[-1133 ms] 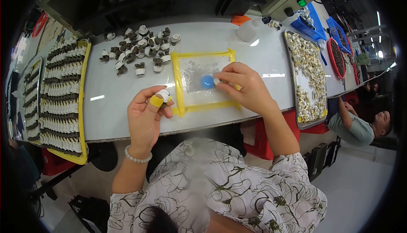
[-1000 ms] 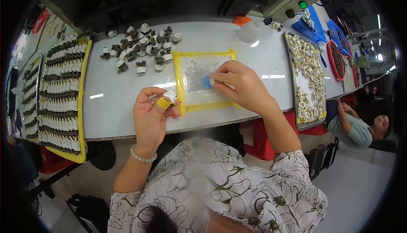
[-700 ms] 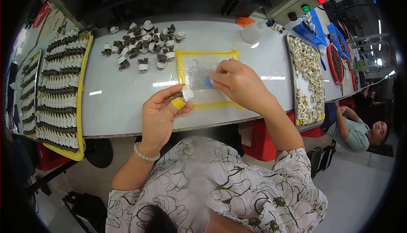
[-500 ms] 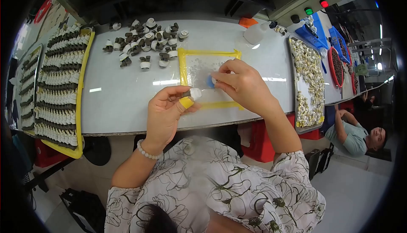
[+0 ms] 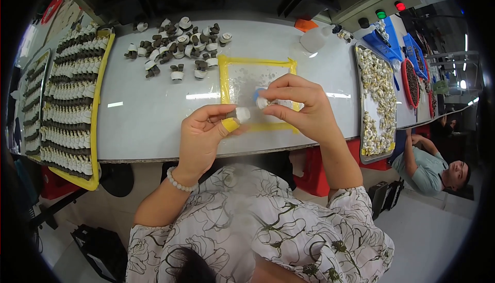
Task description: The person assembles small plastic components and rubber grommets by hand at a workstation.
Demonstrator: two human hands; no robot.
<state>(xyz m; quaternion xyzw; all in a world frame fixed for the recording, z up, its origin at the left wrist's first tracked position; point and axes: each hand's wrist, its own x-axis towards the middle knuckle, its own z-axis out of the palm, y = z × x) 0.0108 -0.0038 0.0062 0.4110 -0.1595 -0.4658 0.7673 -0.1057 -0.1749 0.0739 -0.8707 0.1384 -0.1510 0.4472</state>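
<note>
Two hands meet over the yellow-taped square [image 5: 258, 61]: left hand [image 5: 203, 136] pinches a small white-capped part [image 5: 238, 114], right hand [image 5: 299, 109] a white piece [image 5: 262, 102].

White worktable [image 5: 154, 113]: yellow-taped clear square [image 5: 256, 79] at centre; loose small cap parts [image 5: 178, 51] at upper left; yellow tray of rowed parts [image 5: 72, 105] at far left; metal tray of pale pieces [image 5: 375, 102] at right.

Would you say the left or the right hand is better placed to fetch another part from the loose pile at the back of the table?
Probably the left hand: the loose pile lies up and left, on its side. The right hand sits over the yellow-taped square, farther off. Both hands hold small parts now.
</note>
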